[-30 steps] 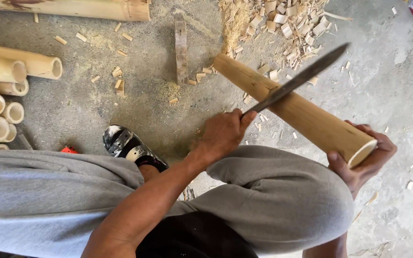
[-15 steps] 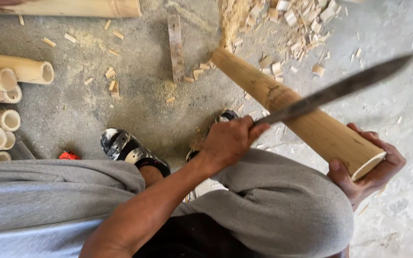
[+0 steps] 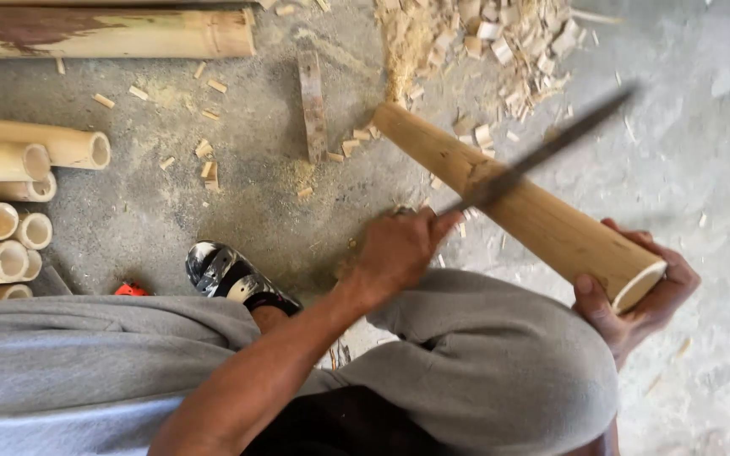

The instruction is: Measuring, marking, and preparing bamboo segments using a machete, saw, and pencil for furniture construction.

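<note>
Head view: a long dark blade (image 3: pixel 542 152) is gripped by the right hand (image 3: pixel 399 253), fingers wrapped tight on its handle, and laid across a pale round bamboo pole (image 3: pixel 517 203). The pole's near end is cupped by the left hand (image 3: pixel 644 295), which is best kept behind the blade. Chips (image 3: pixel 500 42) are scattered on grey concrete floor (image 3: pixel 703 127); cut bamboo tubes (image 3: pixel 10 219) are stacked left.

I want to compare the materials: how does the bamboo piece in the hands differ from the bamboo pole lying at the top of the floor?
The held bamboo piece is pale and evenly coloured; the top pole has dark brown stains. The held piece slants, its near end gripped by a hand; the top pole lies flat and untouched. Both are round bamboo.
</note>
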